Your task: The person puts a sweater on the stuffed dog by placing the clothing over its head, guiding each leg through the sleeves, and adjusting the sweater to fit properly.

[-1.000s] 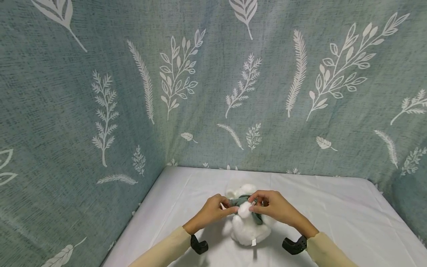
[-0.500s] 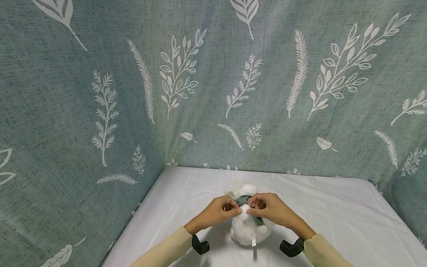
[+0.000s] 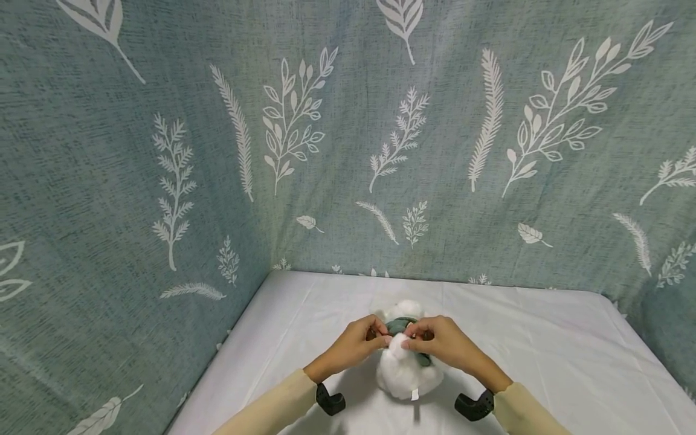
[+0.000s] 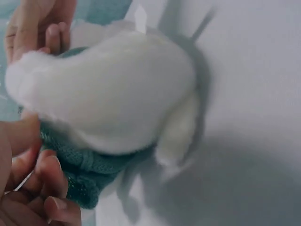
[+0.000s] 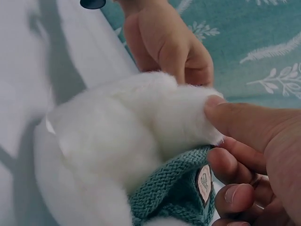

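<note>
A white plush toy (image 3: 408,376) stands on the white-covered surface, with a green knitted scarf (image 3: 400,325) around it. A small oval patch (image 5: 203,185) shows on the scarf in the right wrist view. My left hand (image 3: 360,343) pinches the left side of the toy's rounded fluffy part, its thumb on the fur and its fingers curled beside the scarf. From the right, my right hand (image 3: 444,342) pinches the same part. Its thumb (image 5: 235,117) presses the fur while the other fingers bend underneath, close to the patch. The toy's far side is partly hidden by the hands.
A white tag (image 3: 415,394) sticks out low on the toy. White cloth (image 3: 544,344) covers the surface. Green leaf-patterned fabric (image 3: 348,151) hangs at the back and along the sides. Each wrist wears a black camera mount (image 3: 330,400).
My left hand has come inward from the scarf's left side to the fluffy part. My right hand has shifted slightly left and down, so both hands are closer together. The toy stays in place.
</note>
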{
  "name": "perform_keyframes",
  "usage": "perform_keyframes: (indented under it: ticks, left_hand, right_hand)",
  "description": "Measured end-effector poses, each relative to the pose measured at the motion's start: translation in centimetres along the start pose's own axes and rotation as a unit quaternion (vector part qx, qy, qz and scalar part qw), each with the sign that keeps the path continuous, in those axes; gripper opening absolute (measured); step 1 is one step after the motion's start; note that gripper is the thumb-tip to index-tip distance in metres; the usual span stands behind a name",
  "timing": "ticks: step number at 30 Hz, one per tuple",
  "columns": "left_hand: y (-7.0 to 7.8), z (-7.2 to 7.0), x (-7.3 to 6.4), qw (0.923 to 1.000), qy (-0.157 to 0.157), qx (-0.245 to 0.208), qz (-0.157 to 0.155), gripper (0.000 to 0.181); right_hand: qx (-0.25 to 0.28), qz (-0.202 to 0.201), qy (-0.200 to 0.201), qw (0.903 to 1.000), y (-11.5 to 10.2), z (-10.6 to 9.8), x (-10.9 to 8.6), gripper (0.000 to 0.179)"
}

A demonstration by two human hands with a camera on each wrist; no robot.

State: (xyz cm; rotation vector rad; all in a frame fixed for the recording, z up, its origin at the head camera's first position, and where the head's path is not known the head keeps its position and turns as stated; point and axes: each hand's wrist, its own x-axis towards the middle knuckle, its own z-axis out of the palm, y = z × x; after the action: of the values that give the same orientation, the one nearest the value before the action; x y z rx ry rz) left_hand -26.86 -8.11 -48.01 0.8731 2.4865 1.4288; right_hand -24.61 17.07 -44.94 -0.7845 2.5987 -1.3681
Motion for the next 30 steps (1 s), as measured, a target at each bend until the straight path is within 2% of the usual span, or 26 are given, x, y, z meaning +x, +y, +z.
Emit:
perform_keyframes:
  ticks: [3,8,11,13,16,19,23,25,30]
  left_hand:
    - [0.0,0.3,0.3,0.9978,0.025,0.060,0.006,0.012]
    - [0.4,0.6,1.1,0.9851,0.050,0.162,0.029,0.008]
    - [0.5,0.8,1.3,0.9793,0.055,0.188,0.050,0.007]
    - [0.7,0.8,1.3,0.9812,0.062,0.172,0.061,0.009]
    - [1.2,0.6,1.2,0.9907,0.071,0.102,0.054,0.009]
    - [2.1,0.1,1.1,0.9940,0.073,0.053,0.062,0.009]
    - [2.9,-0.2,1.2,0.9909,0.059,0.074,0.096,0.006]
    - [3.0,-0.2,1.3,0.9896,0.053,0.087,0.102,0.005]
    - [2.7,-0.1,1.1,0.9929,0.060,0.072,0.073,0.006]
  right_hand:
    - [-0.003,-0.005,-0.004,1.0000,0.2,0.0,-0.2,0.021]
    - [-0.015,-0.029,-0.010,0.9994,0.4,-0.2,-0.3,0.021]
    - [-0.027,-0.043,-0.006,0.9987,0.4,-0.1,-0.3,0.021]
    - [-0.040,-0.048,0.006,0.9980,0.4,0.1,-0.2,0.018]
    - [-0.049,-0.041,0.026,0.9976,0.5,0.5,0.0,0.014]
    - [-0.051,-0.030,0.040,0.9974,0.5,0.9,0.4,0.016]
    - [-0.058,-0.022,0.062,0.9961,0.6,1.4,0.6,0.017]
    - [-0.063,-0.027,0.080,0.9944,0.6,1.6,0.7,0.017]
    - [-0.075,-0.072,0.100,0.9895,0.3,2.4,0.8,0.018]
